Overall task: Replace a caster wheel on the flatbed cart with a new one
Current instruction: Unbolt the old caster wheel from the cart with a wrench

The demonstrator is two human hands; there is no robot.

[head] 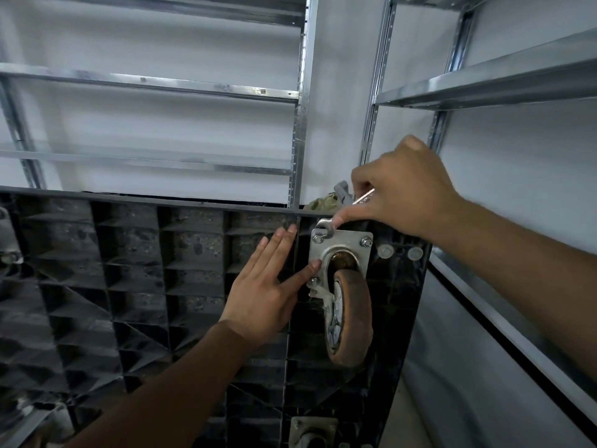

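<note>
The flatbed cart (135, 286) stands on its side, its black ribbed underside facing me. A worn brown caster wheel (350, 315) hangs from a steel mounting plate (361, 245) bolted near the cart's upper right corner. My right hand (400, 192) grips a silver wrench (326, 228) whose head sits on the plate's upper left bolt. My left hand (265, 286) lies flat with straight fingers on the cart's ribs, its thumb touching the plate's left edge.
Metal shelving (300, 92) rises behind the cart against a white wall, and another shelf unit (484, 88) stands at the right. A second caster plate (311, 430) shows at the cart's lower edge. Another caster (8, 240) sits at far left.
</note>
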